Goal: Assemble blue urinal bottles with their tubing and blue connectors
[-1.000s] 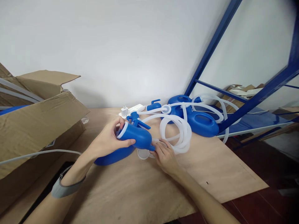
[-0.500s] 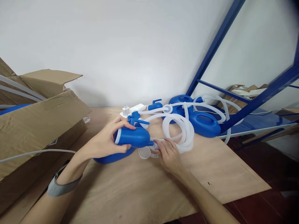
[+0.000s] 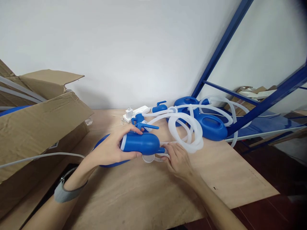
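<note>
My left hand point(image 3: 117, 147) is wrapped round a blue cup-shaped plastic funnel point(image 3: 141, 143) with a pale rim, a lever handle on top and a narrow nozzle at its right end. Fingers of my right hand point(image 3: 178, 159) are pinched on the end of a translucent hose point(image 3: 198, 143), close beside the nozzle. My fingers hide most of the hose end, and I cannot tell whether it touches the nozzle. Beneath my left hand lies a larger blue bottle point(image 3: 115, 164), mostly covered. A round translucent cap point(image 3: 148, 158) with a strap lies just below the funnel.
Behind are another blue funnel point(image 3: 159, 108), a white power strip point(image 3: 136, 112) with a plug, and blue handled bottles point(image 3: 213, 127) with looped hoses. An open cardboard box point(image 3: 48, 127) stands at left. A blue metal frame point(image 3: 223, 48) rises at right beside the wooden tabletop point(image 3: 144, 198).
Both hands and the funnel have shifted slightly right. The hose coil has moved a little right, and more of the nozzle shows beside my right fingers.
</note>
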A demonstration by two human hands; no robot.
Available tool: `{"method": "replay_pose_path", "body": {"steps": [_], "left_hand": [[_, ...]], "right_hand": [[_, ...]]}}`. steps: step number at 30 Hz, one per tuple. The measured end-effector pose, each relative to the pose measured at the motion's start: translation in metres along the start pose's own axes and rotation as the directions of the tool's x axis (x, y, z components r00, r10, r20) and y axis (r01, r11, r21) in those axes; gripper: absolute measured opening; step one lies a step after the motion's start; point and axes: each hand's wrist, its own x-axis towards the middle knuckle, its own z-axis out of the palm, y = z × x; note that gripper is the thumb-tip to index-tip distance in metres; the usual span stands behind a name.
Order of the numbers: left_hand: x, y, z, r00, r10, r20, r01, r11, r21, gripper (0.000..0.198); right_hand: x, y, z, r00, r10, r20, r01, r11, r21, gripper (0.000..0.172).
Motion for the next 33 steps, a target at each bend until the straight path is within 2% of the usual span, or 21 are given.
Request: {"method": "replay_pose_path", "body": {"steps": [6,11,13,17,20,25,29,33], "left_hand": [[0.001,0.003,0.006,0.997,0.078,-0.022,-0.077,0.996,0.054,0.046],[-0.001,0.003,0.006,0.991,0.111,-0.076,-0.105,0.991,0.078,0.044],[-0.003,0.004,0.004,0.991,0.115,-0.076,-0.107,0.989,0.099,0.043],[-0.003,0.009,0.002,0.991,0.134,-0.028,-0.131,0.987,0.092,0.04],[-0.001,0.008,0.004,0.989,0.138,-0.052,-0.135,0.989,0.055,0.042],[-0.003,0.005,0.009,0.989,0.148,-0.022,-0.147,0.988,0.049,0.038],[-0.005,0.005,0.013,0.987,0.156,-0.024,-0.154,0.986,0.063,0.038],[-0.004,0.007,0.017,0.984,0.158,-0.083,-0.157,0.987,0.019,0.042]], "right_hand": [[0.006,0.01,0.003,0.998,-0.07,0.001,0.07,0.996,-0.062,0.043],[0.012,0.006,0.01,0.997,0.078,-0.006,-0.078,0.994,-0.077,0.034],[0.014,0.003,0.011,0.995,0.095,-0.006,-0.096,0.993,-0.074,0.032],[0.016,0.0,0.011,0.999,0.048,-0.025,-0.048,0.998,-0.038,0.031],[0.015,0.002,0.01,0.997,0.01,-0.075,-0.014,0.999,-0.053,0.03],[0.015,-0.001,0.011,0.998,-0.066,-0.017,0.065,0.997,-0.052,0.021],[0.018,-0.008,0.008,0.999,-0.027,-0.044,0.025,0.998,-0.051,0.024],[0.021,-0.011,0.002,0.997,0.026,-0.077,-0.033,0.996,-0.084,0.024]]}}
